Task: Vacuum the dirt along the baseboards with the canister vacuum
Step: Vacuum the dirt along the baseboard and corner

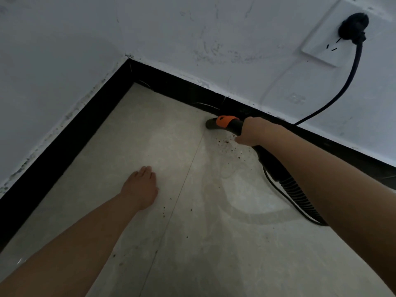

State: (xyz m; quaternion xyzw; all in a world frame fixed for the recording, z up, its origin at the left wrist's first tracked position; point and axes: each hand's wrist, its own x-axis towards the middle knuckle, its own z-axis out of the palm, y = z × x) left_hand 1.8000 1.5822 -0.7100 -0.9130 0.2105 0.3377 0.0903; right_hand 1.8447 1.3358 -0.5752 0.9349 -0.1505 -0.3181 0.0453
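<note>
head view: the right hand [249, 131] grips the vacuum nozzle [222, 122], its tip on the floor just beside the black baseboard [175, 86]. the left hand [140, 187] lies flat and relaxed on the tile. dirt specks [230, 144] sit beneath the wrist, so a slow pull back along the edge would suit.

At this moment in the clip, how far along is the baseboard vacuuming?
Partway. The floor by the corner baseboard looks free of specks, so that stretch may be done. In hand: the right hand grips the vacuum nozzle, tip at the right baseboard, while the left hand rests flat on the tile. Left: dirt specks beside the nozzle and stray ones mid-floor.
</note>
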